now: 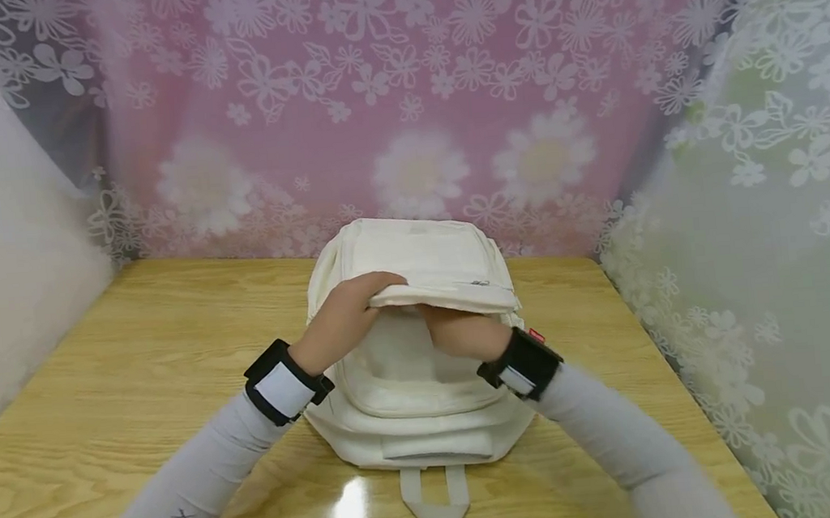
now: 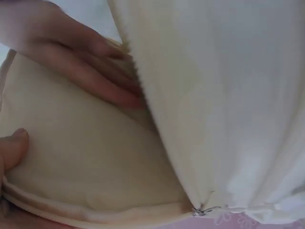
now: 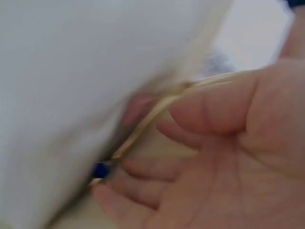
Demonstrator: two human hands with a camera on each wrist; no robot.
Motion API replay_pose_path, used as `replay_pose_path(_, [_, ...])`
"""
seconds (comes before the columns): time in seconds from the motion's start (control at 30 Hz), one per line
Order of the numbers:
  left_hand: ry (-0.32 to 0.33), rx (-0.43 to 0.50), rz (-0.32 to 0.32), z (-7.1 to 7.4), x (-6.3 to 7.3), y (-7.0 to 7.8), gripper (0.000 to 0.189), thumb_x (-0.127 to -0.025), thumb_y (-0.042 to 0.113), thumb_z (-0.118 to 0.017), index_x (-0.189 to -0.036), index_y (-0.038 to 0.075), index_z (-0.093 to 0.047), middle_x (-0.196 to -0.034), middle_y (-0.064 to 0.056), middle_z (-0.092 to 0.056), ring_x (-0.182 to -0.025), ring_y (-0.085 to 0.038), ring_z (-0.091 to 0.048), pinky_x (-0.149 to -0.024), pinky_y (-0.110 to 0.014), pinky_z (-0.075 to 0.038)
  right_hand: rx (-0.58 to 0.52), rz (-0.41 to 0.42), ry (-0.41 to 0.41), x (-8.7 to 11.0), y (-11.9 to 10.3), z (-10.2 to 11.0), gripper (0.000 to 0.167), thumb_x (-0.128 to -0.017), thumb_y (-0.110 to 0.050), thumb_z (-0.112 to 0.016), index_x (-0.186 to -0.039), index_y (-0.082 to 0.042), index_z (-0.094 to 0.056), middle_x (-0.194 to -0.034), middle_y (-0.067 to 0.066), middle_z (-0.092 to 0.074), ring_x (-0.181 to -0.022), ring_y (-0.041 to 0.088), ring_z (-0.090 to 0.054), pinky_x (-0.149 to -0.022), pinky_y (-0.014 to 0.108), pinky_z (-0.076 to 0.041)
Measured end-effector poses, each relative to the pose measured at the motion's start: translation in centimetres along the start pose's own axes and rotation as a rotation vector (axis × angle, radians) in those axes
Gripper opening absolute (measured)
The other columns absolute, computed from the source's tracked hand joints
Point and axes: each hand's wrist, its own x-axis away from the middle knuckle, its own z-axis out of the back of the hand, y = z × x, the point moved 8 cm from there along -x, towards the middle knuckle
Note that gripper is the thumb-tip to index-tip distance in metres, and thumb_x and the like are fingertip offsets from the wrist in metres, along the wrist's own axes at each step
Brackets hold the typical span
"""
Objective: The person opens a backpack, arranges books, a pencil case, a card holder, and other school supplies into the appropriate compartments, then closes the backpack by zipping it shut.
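Observation:
A cream backpack (image 1: 428,429) lies on the table with its front pocket unzipped. My left hand (image 1: 342,317) grips the lifted pocket flap (image 1: 432,292) at its left side. In the left wrist view, the thumb (image 2: 14,149) presses the flap's inner face and fingers lie on the other side. My right hand (image 1: 465,332) reaches into the pocket opening, its fingers loosely extended and their tips partly hidden by the cloth. Close to those fingertips, in the right wrist view, shows a small dark blue thing (image 3: 101,170). A pinkish patch (image 3: 137,109) is too blurred to identify.
The wooden table (image 1: 139,378) extends around the backpack. A grey strap loop (image 1: 439,517) points toward the near edge. Flowered curtains (image 1: 411,113) hang behind and along the right side (image 1: 777,304); a pale sheet (image 1: 11,242) borders the left.

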Motion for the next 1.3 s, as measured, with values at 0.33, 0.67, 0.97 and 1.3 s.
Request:
replay_pose_path(0.33, [-0.258,-0.247,-0.157,-4.2,4.7,-1.1,0.048,-0.083,0.023,-0.07,-0.127,0.01,-0.055,-0.135,-0.008,-0.052,-0.126,-0.024,-0.048,-0.106,-0.047,-0.035,-1.351,0.144,-0.331,5.9,-0.8,5.2,0.053,-0.098,-0.013,-0.046,-0.147,-0.021,-0.027,-0.121,0.004,-0.06,-0.057,0.004,-0.054,-0.06,0.019,-0.046])
replay_pose_path(0.67, [-0.164,0.034,0.104,-2.3,3.6,-5.7,0.034,-0.099,0.027,-0.045,-0.128,0.01,-0.052,-0.134,-0.011,-0.05,-0.124,-0.027,-0.048,-0.102,-0.045,-0.04,-1.299,-0.069,-0.17,0.9,1.5,-1.3,0.035,-0.097,-0.018,-0.051,-0.131,-0.008,-0.05,-0.138,0.013,-0.048,-0.126,0.028,-0.048,-0.101,0.04,-0.041])
replay_pose_path(0.97, [-0.088,-0.168,0.356,-0.7,2.7,-12.1,0.03,-0.097,0.014,-0.049,-0.121,-0.002,-0.058,-0.118,-0.021,-0.057,-0.108,-0.035,-0.057,-0.09,-0.045,-0.047,-1.331,-0.194,-0.394,-2.4,0.3,-8.4,0.086,-0.084,-0.049,-0.063,-0.15,-0.02,-0.018,-0.158,0.008,-0.008,-0.145,0.034,0.0,-0.113,0.06,-0.004])
replay_pose_path(1.3, [-0.037,-0.447,0.218,-0.4,3.5,-10.3,0.012,-0.093,0.011,-0.056,-0.095,0.003,-0.064,-0.082,-0.011,-0.062,-0.072,-0.025,-0.061,-0.062,-0.035,-0.05,-1.264,-0.218,-0.417,-2.9,-0.4,-8.6,0.087,-0.082,-0.051,-0.064,-0.15,-0.023,-0.018,-0.159,0.006,-0.007,-0.146,0.032,-0.001,-0.113,0.06,-0.006])
